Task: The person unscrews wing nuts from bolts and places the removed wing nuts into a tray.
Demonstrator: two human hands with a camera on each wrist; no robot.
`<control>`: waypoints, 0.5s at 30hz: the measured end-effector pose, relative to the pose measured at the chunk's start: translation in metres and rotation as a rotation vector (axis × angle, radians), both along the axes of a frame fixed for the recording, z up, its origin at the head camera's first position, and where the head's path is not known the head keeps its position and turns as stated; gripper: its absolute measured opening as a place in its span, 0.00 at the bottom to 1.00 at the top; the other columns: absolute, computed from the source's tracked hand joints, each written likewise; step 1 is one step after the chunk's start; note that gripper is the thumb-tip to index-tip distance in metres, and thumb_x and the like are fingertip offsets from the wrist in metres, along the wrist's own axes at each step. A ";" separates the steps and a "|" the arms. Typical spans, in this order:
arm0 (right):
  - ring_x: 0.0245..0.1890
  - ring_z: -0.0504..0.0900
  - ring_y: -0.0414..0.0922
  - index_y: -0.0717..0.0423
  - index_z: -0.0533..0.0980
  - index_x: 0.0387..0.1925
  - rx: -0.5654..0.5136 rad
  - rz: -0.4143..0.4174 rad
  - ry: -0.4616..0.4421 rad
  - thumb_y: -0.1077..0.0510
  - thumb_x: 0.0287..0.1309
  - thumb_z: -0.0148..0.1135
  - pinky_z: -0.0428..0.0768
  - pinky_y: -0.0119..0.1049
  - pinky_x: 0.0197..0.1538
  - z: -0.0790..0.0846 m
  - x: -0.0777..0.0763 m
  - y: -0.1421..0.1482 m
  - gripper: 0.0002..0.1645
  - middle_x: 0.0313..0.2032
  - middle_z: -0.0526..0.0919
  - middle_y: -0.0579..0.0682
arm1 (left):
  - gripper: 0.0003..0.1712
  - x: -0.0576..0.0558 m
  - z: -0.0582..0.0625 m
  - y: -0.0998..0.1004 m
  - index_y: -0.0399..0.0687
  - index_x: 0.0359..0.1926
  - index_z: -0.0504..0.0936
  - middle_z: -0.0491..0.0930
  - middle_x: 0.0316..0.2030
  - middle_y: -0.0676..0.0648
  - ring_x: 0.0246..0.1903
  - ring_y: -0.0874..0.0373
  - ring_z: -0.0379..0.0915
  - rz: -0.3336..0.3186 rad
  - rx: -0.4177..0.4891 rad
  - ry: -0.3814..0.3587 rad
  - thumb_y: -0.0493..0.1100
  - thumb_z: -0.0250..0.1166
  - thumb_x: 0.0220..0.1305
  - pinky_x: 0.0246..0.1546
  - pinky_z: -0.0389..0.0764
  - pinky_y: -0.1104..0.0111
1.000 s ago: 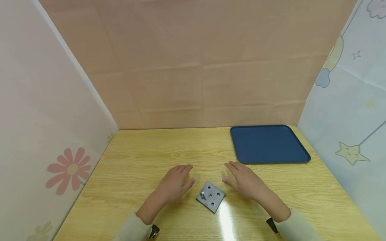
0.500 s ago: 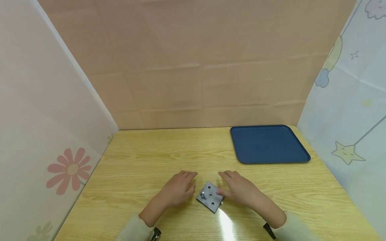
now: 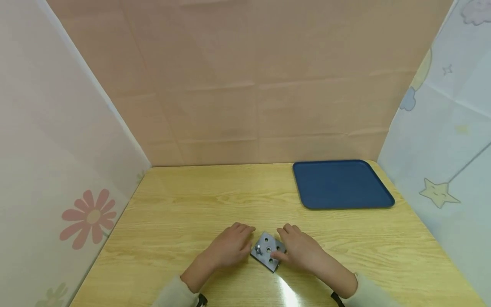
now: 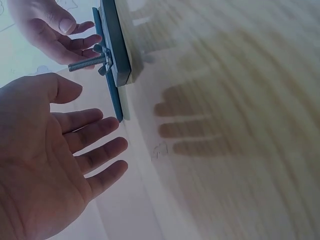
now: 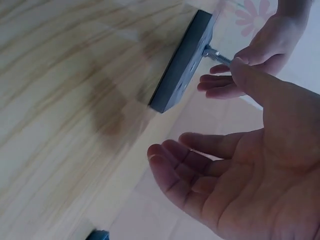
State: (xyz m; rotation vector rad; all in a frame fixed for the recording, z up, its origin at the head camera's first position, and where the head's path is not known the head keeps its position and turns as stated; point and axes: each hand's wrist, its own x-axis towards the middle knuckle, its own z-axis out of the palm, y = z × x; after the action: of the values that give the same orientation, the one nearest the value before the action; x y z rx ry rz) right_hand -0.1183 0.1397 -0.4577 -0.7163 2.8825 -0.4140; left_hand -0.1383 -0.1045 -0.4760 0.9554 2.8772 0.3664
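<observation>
A square grey metal plate with several round holes lies on the table in front of the person. From its left corner a bolt with a wing nut stands up. The left hand is just left of the plate, fingers loosely bent, and the left wrist view shows a gap between it and the plate. To the right is the right hand, its thumb over the plate in the head view. In the right wrist view its fingers curve loosely near the plate's edge, with nothing held.
A blue tray sits at the back right of the wooden table. A brown paper-like backdrop rises behind, and patterned panels flank the left and right sides.
Both hands have come closer to the plate from either side and slightly toward the person. The right thumb has moved over the plate, which has stayed in place.
</observation>
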 end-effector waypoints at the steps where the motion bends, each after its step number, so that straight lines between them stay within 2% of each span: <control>1: 0.50 0.78 0.54 0.69 0.75 0.59 0.003 0.001 0.009 0.37 0.58 0.70 0.82 0.49 0.47 -0.001 0.001 -0.001 0.43 0.50 0.77 0.58 | 0.25 0.000 -0.001 0.001 0.45 0.67 0.74 0.77 0.62 0.47 0.63 0.52 0.71 -0.006 -0.006 0.004 0.46 0.53 0.74 0.66 0.72 0.58; 5: 0.41 0.75 0.48 0.70 0.76 0.54 0.007 0.018 0.054 0.35 0.53 0.73 0.80 0.43 0.39 -0.003 0.005 -0.005 0.45 0.44 0.77 0.56 | 0.24 0.003 -0.004 0.003 0.46 0.66 0.75 0.78 0.60 0.48 0.61 0.54 0.72 -0.028 -0.028 0.007 0.44 0.55 0.72 0.65 0.73 0.60; 9: 0.33 0.69 0.44 0.71 0.76 0.50 0.012 0.027 0.071 0.33 0.48 0.75 0.74 0.37 0.30 -0.001 0.009 -0.011 0.46 0.38 0.74 0.54 | 0.23 0.005 -0.005 0.005 0.45 0.66 0.75 0.79 0.59 0.49 0.60 0.55 0.72 -0.045 -0.030 0.007 0.44 0.56 0.72 0.63 0.75 0.62; 15: 0.34 0.68 0.45 0.72 0.75 0.51 0.055 -0.008 0.024 0.29 0.41 0.77 0.76 0.40 0.32 0.002 0.013 -0.021 0.54 0.36 0.72 0.54 | 0.24 0.006 -0.003 0.007 0.45 0.66 0.75 0.78 0.58 0.50 0.59 0.56 0.72 -0.057 -0.034 0.006 0.43 0.59 0.71 0.66 0.73 0.62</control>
State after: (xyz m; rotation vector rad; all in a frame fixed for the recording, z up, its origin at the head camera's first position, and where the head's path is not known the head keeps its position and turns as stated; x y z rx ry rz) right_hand -0.1058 0.1187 -0.4559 -0.7052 2.9076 -0.3273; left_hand -0.1326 -0.0971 -0.4794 1.0320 2.8446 0.3090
